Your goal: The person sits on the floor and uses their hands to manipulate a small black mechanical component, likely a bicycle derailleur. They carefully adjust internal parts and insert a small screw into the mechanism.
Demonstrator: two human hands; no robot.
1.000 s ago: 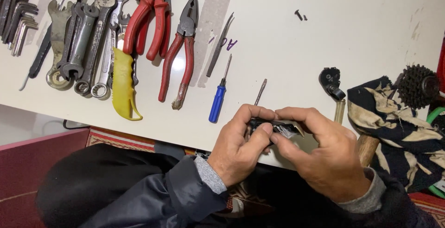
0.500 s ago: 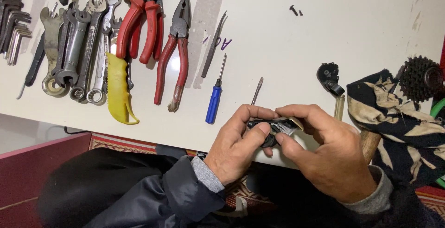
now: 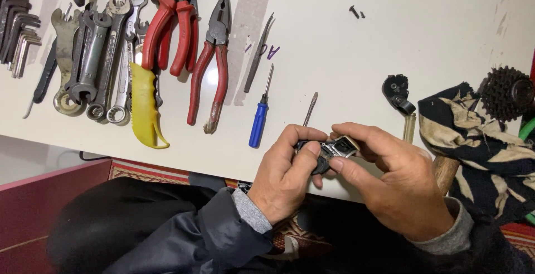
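Fingers: both sets are curled shut around one small black and metal part (image 3: pixel 333 150); left hand (image 3: pixel 287 179) grips its near-left end with the thumb on top, right hand (image 3: pixel 393 187) pinches its right side, forefinger arched over.
Part: held in the air just above the near edge of the tabletop (image 3: pixel 390 45), between my two hands, touching both. Its exact make is too small for me to tell.
Doing it well: I judge the left hand should stay the steady clamp while the right does the fine work, and I should keep the piece over the tabletop so nothing loose falls to the floor.
Risk: small bits could slip out between my fingers, I think, since the part sits right at the edge.
Close by: a thin bare screwdriver (image 3: pixel 310 109) lies just beyond my left knuckles; a blue-handled screwdriver (image 3: pixel 259 117) is just left of it.
Far left: red-handled pliers (image 3: pixel 212 68), bigger red cutters (image 3: pixel 173 28), a yellow-handled tool (image 3: pixel 145 107), spanners (image 3: pixel 95 51) and hex keys (image 3: pixel 16 26) lie in a row.
Right: a black clamp piece (image 3: pixel 397 91), a patterned dark cloth (image 3: pixel 479 134), a toothed gear cluster (image 3: pixel 507 93), a wooden handle (image 3: pixel 444 171) under the cloth.
Far: two small black screws (image 3: pixel 355 12).
Surface: white, scuffed, with grey smears.
Room: red patterned rug (image 3: pixel 139 169) below, near my dark sleeve (image 3: pixel 167 235).
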